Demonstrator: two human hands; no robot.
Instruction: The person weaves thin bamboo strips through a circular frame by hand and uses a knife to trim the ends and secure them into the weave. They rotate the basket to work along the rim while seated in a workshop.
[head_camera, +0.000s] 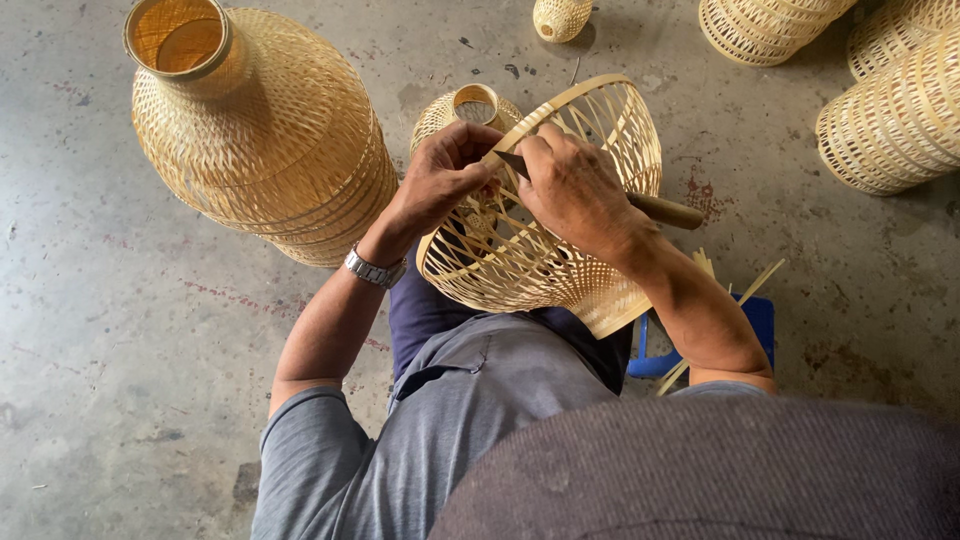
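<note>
A half-woven bamboo basket (560, 255) rests on my lap, its open rim turned up and away from me. My left hand (440, 180) grips the rim strip at the basket's near-left edge; a metal watch sits on that wrist. My right hand (575, 190) is closed on a knife with a wooden handle (668, 211), the dark blade pointing left against the rim beside my left fingers.
A tall stack of woven bamboo lampshades (265, 130) stands at the left on the concrete floor. A small woven piece (470, 108) lies behind the basket. More woven shades (895, 115) sit at the top right. A blue stool (760, 320) and loose bamboo strips are under my right arm.
</note>
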